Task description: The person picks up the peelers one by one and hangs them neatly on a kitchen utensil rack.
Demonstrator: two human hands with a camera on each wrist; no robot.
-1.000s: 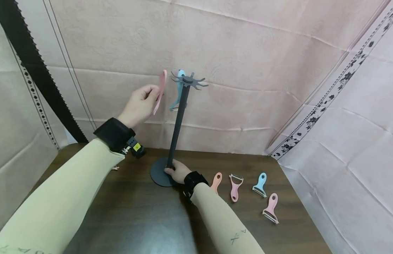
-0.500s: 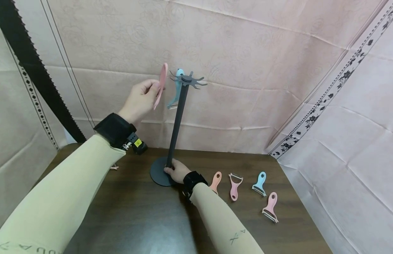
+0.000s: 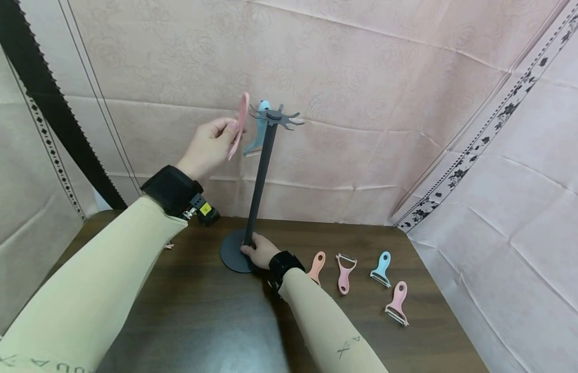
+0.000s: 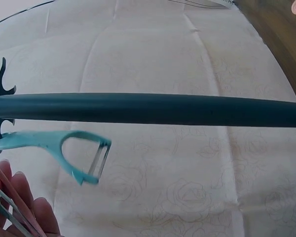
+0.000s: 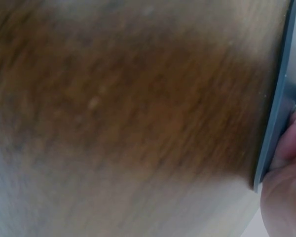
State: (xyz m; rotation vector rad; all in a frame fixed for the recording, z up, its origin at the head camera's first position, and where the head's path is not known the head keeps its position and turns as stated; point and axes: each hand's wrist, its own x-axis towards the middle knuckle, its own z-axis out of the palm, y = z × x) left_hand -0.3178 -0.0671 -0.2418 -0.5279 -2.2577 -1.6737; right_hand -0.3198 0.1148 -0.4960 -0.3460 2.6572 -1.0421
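My left hand (image 3: 209,145) pinches a pink peeler (image 3: 242,122) upright, just left of the hooks at the top of a dark grey hook stand (image 3: 262,181). On one of those hooks hangs a light blue peeler (image 3: 259,133), its blade end down. The left wrist view shows this blue peeler (image 4: 52,140) beside the pole (image 4: 153,108), with the pink peeler (image 4: 20,200) between the fingers close by, apart from the hooks. Low down, my right hand (image 3: 262,251) grips the pole just above the round base (image 3: 235,254). Part of the base (image 5: 276,118) also appears in the right wrist view.
Right of the stand, an orange peeler (image 3: 318,265), a pink peeler (image 3: 343,280), a blue peeler (image 3: 383,265) and another pink peeler (image 3: 398,300) lie on the brown table (image 3: 200,311). The right forearm partly covers the orange one. Cloth (image 3: 363,103) hangs behind the table.
My left hand has lifted the pink peeler a little, then brought it slightly right, nearer the hooks. The hanging blue peeler has shifted slightly. My right hand stays at the pole's foot.
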